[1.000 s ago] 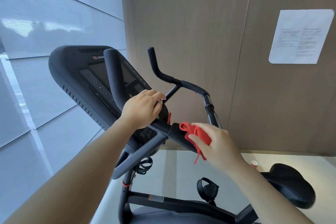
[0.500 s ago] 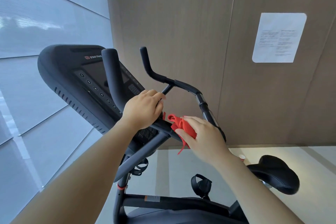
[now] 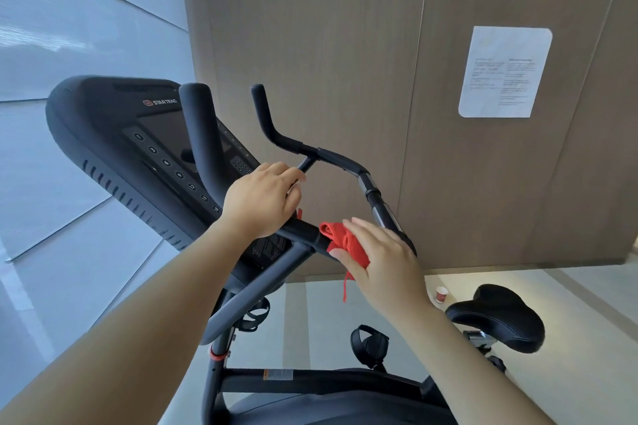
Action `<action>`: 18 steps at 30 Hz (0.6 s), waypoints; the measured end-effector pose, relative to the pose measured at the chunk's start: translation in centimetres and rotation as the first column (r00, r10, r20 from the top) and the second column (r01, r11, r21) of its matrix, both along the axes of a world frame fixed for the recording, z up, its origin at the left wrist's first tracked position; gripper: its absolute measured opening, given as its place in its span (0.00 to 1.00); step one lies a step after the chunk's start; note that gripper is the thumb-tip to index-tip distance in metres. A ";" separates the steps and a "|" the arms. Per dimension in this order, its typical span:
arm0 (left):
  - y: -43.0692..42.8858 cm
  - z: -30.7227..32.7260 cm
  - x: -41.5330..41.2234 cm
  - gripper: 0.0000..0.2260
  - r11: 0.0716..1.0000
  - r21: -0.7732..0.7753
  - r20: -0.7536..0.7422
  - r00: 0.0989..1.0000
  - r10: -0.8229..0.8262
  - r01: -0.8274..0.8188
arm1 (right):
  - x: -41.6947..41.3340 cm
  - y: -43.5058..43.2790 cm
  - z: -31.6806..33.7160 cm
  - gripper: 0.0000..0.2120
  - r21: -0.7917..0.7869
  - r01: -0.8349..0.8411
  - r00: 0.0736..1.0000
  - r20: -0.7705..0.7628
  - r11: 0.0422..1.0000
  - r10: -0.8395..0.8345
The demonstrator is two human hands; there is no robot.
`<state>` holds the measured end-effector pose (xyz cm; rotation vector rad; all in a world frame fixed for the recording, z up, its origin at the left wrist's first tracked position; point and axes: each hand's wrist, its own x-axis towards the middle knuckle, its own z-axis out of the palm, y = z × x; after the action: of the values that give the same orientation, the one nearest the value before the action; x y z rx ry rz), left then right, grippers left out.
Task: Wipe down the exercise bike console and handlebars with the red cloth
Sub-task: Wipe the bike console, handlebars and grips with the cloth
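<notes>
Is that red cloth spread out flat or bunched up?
Bunched up: the red cloth is a crumpled wad gripped by the right hand against the handlebar, with one strand dangling below.

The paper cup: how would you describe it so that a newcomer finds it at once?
Start at the exercise bike's black saddle at lower right. Just left of it, on the pale floor, stands a small paper cup. It is the only red-and-white thing on the floor.

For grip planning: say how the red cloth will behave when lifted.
The red cloth looks floppy: it bunches in folds under the right hand and a strand dangles below. Probably light, so it would likely slide off the handlebar if released.
</notes>
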<state>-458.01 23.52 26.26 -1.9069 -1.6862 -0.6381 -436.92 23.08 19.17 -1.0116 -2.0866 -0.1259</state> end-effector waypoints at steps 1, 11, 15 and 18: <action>0.0 0.0 0.0 0.18 1.000 -0.002 0.001 1.000 -0.001 0.001 | 0.6 0.1 -0.4 0.32 0.002 -0.019 1.000 -0.009 1.000 0.019; 0.4 0.0 -0.2 0.27 0.999 0.001 -0.024 0.999 0.032 -0.032 | 0.8 2.8 3.9 0.12 -0.187 -0.194 0.903 -0.418 0.963 0.101; 0.5 0.1 -0.1 0.25 0.998 -0.020 -0.009 0.998 0.060 -0.060 | -1.6 3.7 3.4 0.17 -0.262 -0.289 0.957 -0.049 0.921 0.286; 0.3 0.1 0.0 0.24 0.997 -0.026 0.000 0.997 0.079 -0.079 | -0.9 4.8 3.0 0.18 -0.257 -0.336 0.940 -0.035 0.906 0.339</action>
<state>-458.00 23.84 26.32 -1.8479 -1.7690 -0.5898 -437.81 27.84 22.22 -0.7785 -2.2949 0.3275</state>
